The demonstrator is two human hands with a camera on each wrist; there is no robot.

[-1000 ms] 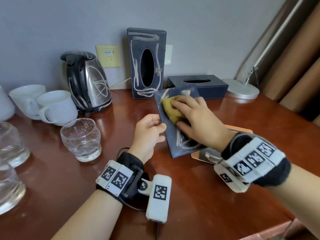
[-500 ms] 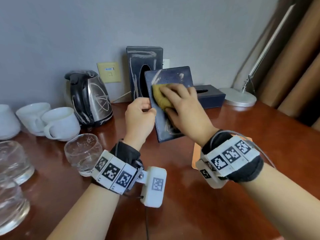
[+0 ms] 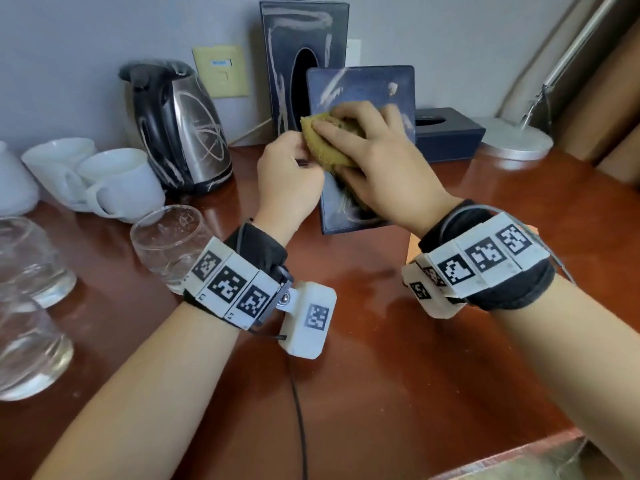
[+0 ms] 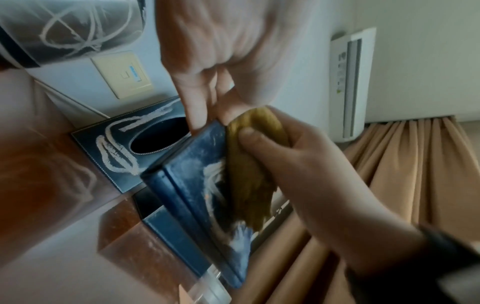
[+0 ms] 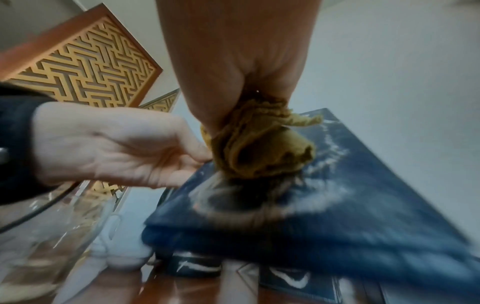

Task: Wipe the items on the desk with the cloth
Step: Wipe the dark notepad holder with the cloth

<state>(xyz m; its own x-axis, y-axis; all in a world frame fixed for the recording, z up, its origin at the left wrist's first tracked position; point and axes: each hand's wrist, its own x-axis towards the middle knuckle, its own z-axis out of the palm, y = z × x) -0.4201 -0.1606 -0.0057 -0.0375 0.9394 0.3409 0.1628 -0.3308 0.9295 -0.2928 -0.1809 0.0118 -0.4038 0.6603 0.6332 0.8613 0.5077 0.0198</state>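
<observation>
A dark blue folder [image 3: 363, 88] streaked with white marks stands nearly upright over the desk [image 3: 363, 341]. My left hand [image 3: 304, 161] pinches its left edge, seen in the left wrist view with fingers [image 4: 197, 115] on the folder [image 4: 197, 185]. My right hand [image 3: 346, 133] holds a bunched mustard-yellow cloth [image 3: 322, 143] and presses it on the folder's face near that edge. The right wrist view shows the cloth [image 5: 259, 148] wadded under the palm on the folder [image 5: 337, 205]. The folder's lower middle is hidden by the right hand.
Behind stand a marked kettle [image 3: 180, 126], an upright dark tissue box [image 3: 301, 36], a flat tissue box [image 3: 446, 133] and a lamp base [image 3: 512, 136]. White cups [image 3: 114, 181] and glasses [image 3: 166, 244] fill the left. A tan card stand [image 3: 414, 247] lies under my right wrist.
The folder has been lifted from a low tilt to nearly upright. The cloth has slid up and left across its face, close to my left hand.
</observation>
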